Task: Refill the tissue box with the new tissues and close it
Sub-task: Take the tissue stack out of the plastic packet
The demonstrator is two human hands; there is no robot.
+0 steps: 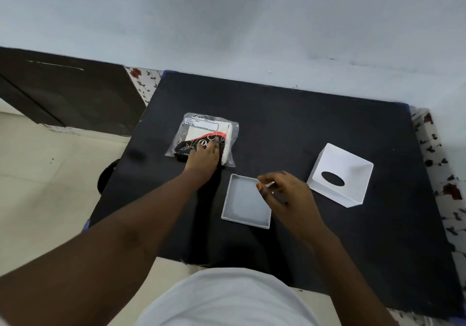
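Observation:
A clear plastic pack of new tissues (201,130) with a black, red and white print lies on the black table toward the far left. My left hand (203,158) rests on its near end with fingers curled onto it. The white tissue box shell (339,174), upside down with its oval slot facing me, stands at the right. Its flat white base tray (245,203) lies in the middle, hollow side up. My right hand (285,192) hovers over the tray's right edge with fingers spread and nothing in it.
The black table (302,129) stands against a pale wall. A floral cloth (443,174) shows along its right side and far left corner. A dark wooden cabinet (63,91) is at the far left above a light tiled floor (37,187).

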